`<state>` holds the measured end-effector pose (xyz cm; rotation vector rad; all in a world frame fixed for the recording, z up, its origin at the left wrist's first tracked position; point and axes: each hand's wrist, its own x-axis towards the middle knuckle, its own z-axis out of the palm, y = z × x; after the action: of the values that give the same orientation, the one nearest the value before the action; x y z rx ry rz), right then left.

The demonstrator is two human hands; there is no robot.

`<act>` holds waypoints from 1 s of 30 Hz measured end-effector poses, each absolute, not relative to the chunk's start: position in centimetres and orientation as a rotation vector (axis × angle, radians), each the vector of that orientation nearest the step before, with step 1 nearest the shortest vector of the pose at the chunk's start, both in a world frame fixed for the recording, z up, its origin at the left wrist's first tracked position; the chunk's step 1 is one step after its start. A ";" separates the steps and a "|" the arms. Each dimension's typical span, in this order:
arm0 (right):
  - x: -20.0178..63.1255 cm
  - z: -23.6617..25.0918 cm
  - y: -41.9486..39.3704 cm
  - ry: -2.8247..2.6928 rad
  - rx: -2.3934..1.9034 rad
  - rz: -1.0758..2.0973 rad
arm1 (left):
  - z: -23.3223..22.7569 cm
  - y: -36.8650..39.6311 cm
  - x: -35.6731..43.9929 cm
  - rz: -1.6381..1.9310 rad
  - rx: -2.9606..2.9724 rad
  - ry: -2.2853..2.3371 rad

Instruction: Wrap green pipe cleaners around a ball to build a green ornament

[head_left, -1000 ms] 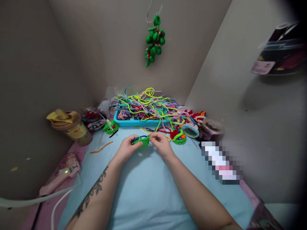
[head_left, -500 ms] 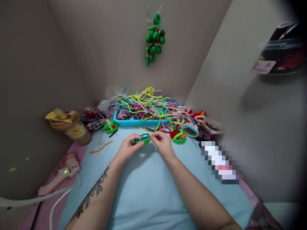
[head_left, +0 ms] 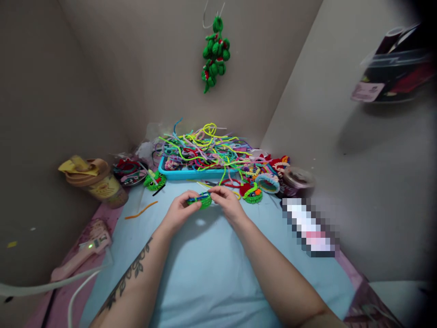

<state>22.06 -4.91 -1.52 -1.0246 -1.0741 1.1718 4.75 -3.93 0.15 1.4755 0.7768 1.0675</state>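
A small round piece of coiled green pipe cleaner (head_left: 205, 203) with a dark blue pipe cleaner (head_left: 202, 196) along its upper rim is held just above the blue cloth. My left hand (head_left: 181, 209) grips its left side, thumb in front and fingers behind. At its right edge, the thumb and fingertips of my right hand (head_left: 227, 202) pinch the blue strand; the exact hold is too small to make out. Beyond my right hand lies a similar green and red piece with an orange bit (head_left: 251, 193). A green figure (head_left: 154, 181) stands to the left.
A blue tray (head_left: 191, 175) heaped with colourful pipe cleaners stands at the back. An orange pipe cleaner (head_left: 141, 210) lies left on the cloth. A cup (head_left: 107, 187) and power strip (head_left: 83, 255) are at the left, a round tub (head_left: 298, 180) and pixelated device (head_left: 309, 228) at the right.
The whole view has shifted slightly left. My right fingers have closed in on the piece's right edge, and the piece is tilted a little differently in my left hand.
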 end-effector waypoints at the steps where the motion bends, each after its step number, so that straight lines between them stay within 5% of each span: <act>1: 22.2 -1.6 -4.9 -1.108 -1.030 1.173 | 0.0 -3.9 4.7 1.077 1.438 0.765; 8: 22.5 -2.1 -5.0 -1.389 -0.975 1.062 | -0.4 -3.6 4.5 1.058 1.303 0.751; 18: 22.0 -0.6 -6.0 -1.809 -1.008 0.633 | 0.8 -3.7 4.3 0.889 1.984 0.962; 30: 21.9 -1.6 -5.8 -1.532 -1.015 0.786 | 0.9 -3.6 4.5 0.879 1.648 1.082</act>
<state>21.92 -5.82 -1.57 -1.0149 -1.5318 0.7857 4.50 -3.64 0.93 1.6478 1.0821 0.8788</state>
